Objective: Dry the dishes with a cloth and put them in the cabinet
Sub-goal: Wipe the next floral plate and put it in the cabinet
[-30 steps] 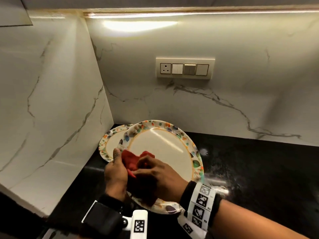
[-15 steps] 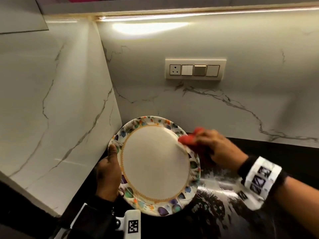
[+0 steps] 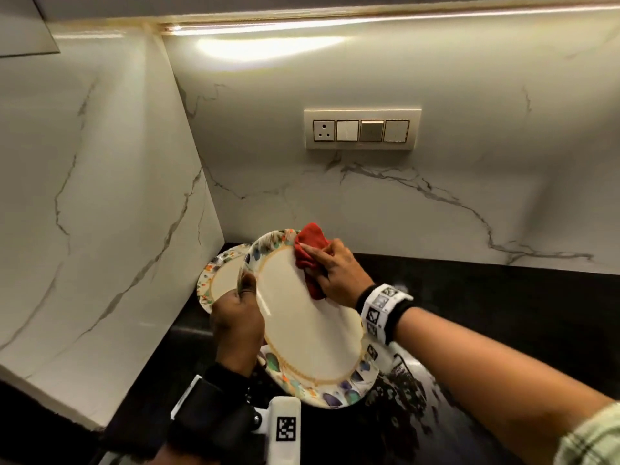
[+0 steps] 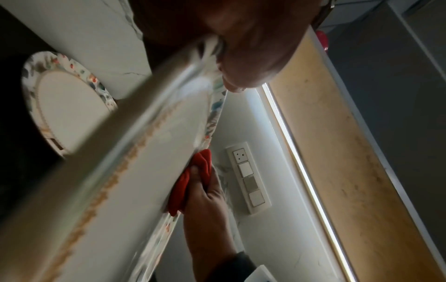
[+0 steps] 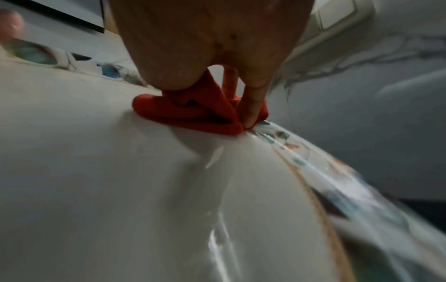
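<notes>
Plate with patterned rim, tilted above the black counter — left hand grips its left edge; right hand presses a bunched red cloth to its upper face, apparently near the rim; second plate behind, in the corner

You have a plate with a cream centre, a thin orange-gold ring and a white rim dotted with blue, green, orange and purple splotches, and the cloth on it is plain red. The second plate behind it carries the same speckled rim and cream middle. Around you the counter is glossy black, the wall is white marble with grey veins, and the switch panel is cream with 1 bronze switch among its white ones.
</notes>
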